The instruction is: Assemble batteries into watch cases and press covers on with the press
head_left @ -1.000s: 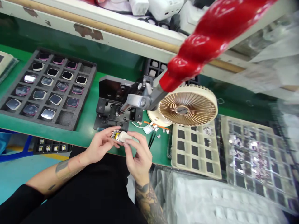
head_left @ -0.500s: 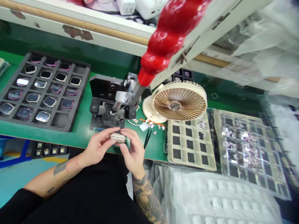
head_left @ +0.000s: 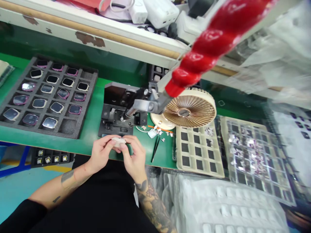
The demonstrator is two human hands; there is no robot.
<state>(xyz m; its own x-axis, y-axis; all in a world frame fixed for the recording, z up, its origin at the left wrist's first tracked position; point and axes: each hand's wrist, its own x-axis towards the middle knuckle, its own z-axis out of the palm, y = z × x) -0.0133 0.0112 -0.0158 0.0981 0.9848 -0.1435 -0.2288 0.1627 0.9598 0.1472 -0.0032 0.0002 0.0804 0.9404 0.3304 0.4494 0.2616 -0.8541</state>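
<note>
Between both hands, just in front of the press, I hold a small pale watch case (head_left: 118,141). My left hand (head_left: 101,151) pinches its left end between thumb and fingers. On the other end, my right hand (head_left: 134,154) grips with the thumb in front and the fingers behind. Fingers cover part of the case. Right behind it stands a black hand press (head_left: 122,113) with a metal linkage and a long red ridged handle (head_left: 191,64). Black tweezers (head_left: 155,149) lie on the green bench to the right of my hands.
To the left, a grey foam tray (head_left: 60,106) holds several watch cases. A cream fan (head_left: 189,110) stands behind small scattered pieces (head_left: 159,132). Compartment trays (head_left: 199,168) sit at right, near plastic-wrapped trays (head_left: 230,200). A shelf (head_left: 73,29) runs along the back.
The watch case has turned in my fingers, from its side edge showing to a whiter face. My right fingers have closed in on it. The view has shifted, and the red handle appears farther right.
</note>
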